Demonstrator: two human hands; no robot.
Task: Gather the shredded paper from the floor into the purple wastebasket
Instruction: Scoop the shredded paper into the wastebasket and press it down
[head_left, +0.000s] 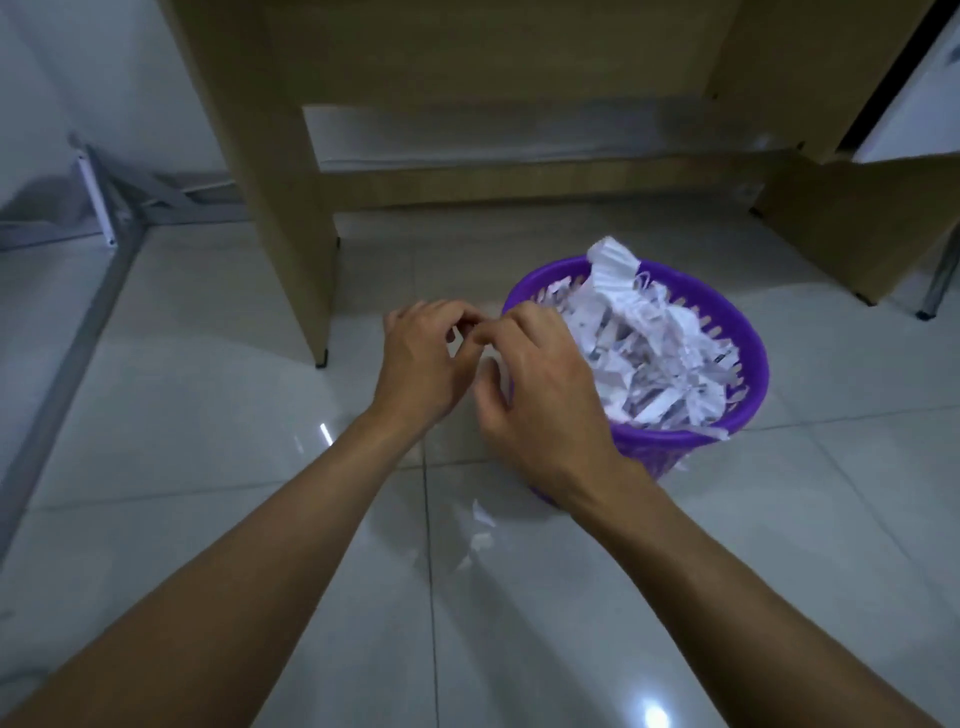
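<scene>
A glossy grey tiled floor (208, 415) runs under a light wooden desk (291, 208), whose side panel stands just left of the purple wastebasket (737, 415). The basket sits upright on the tiles, heaped above its rim with shredded paper (649, 353), a few strips hanging over the near edge. A small cluster of white scraps (480, 535) lies on the floor just in front of the basket, between the two forearms. Both hands meet beside the basket's left rim: the left hand (421, 364) has its fingers curled inward, and the right hand (540, 400), partly covering the rim, curls its fingers toward them. The fingertips nearly touch; whether they pinch any paper cannot be told. A grey metal frame (104, 208) stands at the far left.
</scene>
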